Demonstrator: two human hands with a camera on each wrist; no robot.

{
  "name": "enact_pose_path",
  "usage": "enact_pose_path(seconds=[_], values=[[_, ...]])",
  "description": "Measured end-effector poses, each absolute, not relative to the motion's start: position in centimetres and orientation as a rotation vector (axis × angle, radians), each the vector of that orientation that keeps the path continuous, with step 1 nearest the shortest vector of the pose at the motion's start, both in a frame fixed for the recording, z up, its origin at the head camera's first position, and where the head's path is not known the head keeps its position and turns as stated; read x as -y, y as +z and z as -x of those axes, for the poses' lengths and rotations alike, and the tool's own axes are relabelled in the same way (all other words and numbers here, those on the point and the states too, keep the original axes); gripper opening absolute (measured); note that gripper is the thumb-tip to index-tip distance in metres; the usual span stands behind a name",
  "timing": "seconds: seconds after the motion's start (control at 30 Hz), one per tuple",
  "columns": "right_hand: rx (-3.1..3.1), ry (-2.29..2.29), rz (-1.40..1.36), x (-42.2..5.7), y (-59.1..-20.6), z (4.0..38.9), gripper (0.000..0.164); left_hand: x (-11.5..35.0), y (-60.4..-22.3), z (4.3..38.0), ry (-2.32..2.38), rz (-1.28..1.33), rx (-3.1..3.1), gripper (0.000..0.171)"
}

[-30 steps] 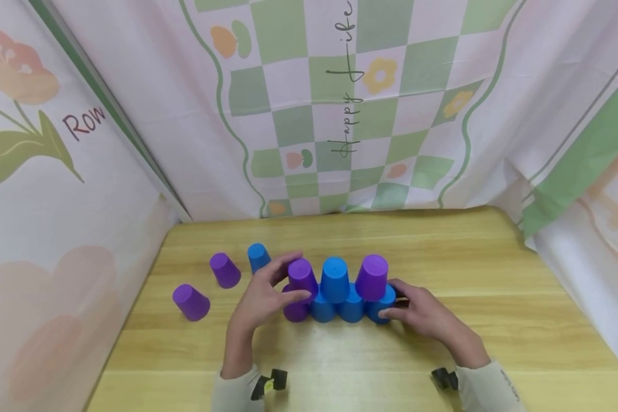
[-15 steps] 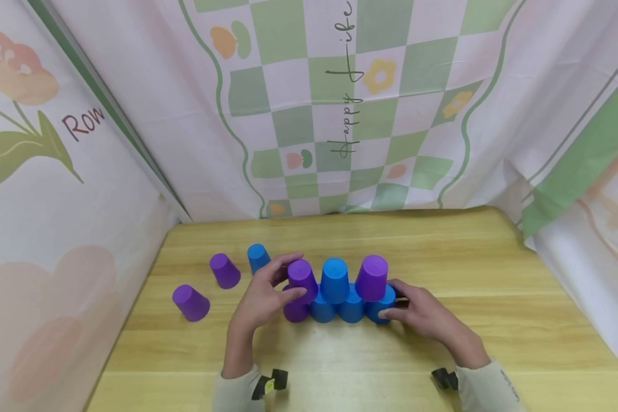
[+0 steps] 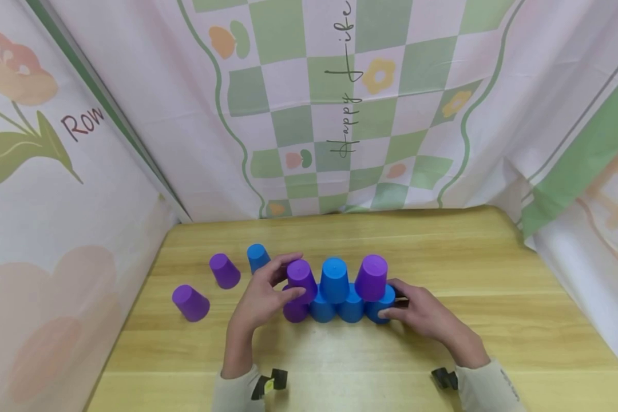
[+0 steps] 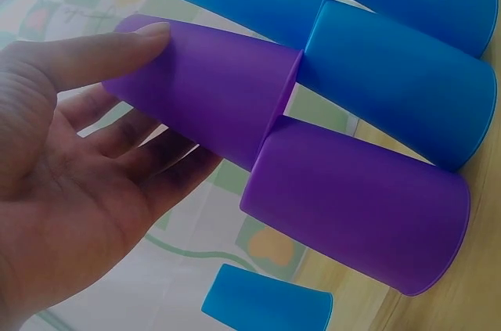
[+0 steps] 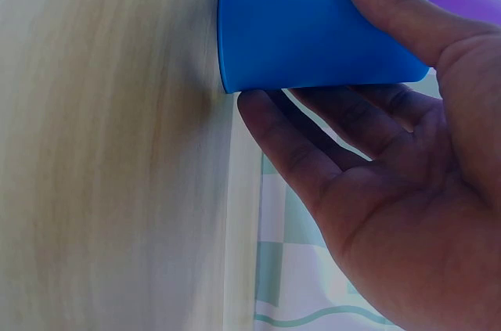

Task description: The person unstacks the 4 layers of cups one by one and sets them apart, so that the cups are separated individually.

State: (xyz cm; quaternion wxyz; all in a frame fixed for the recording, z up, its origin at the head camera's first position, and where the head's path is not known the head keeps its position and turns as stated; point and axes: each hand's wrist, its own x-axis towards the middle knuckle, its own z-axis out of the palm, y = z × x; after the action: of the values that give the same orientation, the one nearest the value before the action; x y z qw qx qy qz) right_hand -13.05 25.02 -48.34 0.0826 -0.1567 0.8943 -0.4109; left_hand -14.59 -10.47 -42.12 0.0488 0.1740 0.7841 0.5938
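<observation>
Here, thumb and fingers of the left hand (image 3: 260, 300) pinch the purple cup (image 3: 301, 279) at the left of the upper row (image 3: 335, 280); those of the right hand (image 3: 426, 310) clasp the rightmost blue cup (image 3: 375, 312) of the lower row (image 3: 351, 310).

We see a yellowish, wood-grain surface (image 3: 520, 320) backed by a white fabric curtain with green checks and lettering (image 3: 332, 121); white flower-printed fabric (image 3: 46, 223) hangs at left.

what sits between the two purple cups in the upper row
One blue cup, upside down on the lower row, as the head view shows.
</observation>
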Motion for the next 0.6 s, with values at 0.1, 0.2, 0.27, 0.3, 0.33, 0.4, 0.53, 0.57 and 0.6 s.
enact_pose_path(seconds=[0.1, 0.2, 0.27, 0.3, 0.33, 0.4, 0.53, 0.57, 0.6], values=[[-2.670, -1.231, 0.468, -25.0, -48.4, 13.1, 0.058, 10.5, -42.0, 14.5, 1.808, -0.523, -2.397, 0.060], [-2.670, -1.233, 0.472, -25.1, -48.5, 13.1, 0.057, 10.6, -42.1, 14.5, 1.802, -0.515, -2.417, 0.059], [-2.671, -1.231, 0.474, -25.0, -48.5, 13.1, 0.057, 10.7, -42.0, 14.5, 1.799, -0.506, -2.430, 0.059], [-2.672, -1.228, 0.474, -25.0, -48.5, 13.1, 0.057, 10.7, -42.0, 14.4, 1.798, -0.502, -2.436, 0.059], [-2.671, -1.223, 0.474, -25.0, -48.5, 13.1, 0.057, 10.8, -42.0, 14.4, 1.796, -0.498, -2.442, 0.059], [-2.671, -1.215, 0.454, -25.0, -48.4, 13.1, 0.058, 11.0, -41.9, 14.4, 1.796, -0.494, -2.450, 0.059], [-2.662, -1.207, 0.433, -24.9, -48.4, 13.1, 0.059, 11.4, -41.7, 14.3, 1.799, -0.507, -2.464, 0.060], [-2.662, -1.209, 0.430, -24.9, -48.4, 13.1, 0.059, 11.6, -41.7, 14.3, 1.802, -0.513, -2.466, 0.059], [-2.661, -1.213, 0.435, -24.9, -48.3, 13.1, 0.059, 11.7, -41.6, 14.3, 1.804, -0.517, -2.470, 0.059]])
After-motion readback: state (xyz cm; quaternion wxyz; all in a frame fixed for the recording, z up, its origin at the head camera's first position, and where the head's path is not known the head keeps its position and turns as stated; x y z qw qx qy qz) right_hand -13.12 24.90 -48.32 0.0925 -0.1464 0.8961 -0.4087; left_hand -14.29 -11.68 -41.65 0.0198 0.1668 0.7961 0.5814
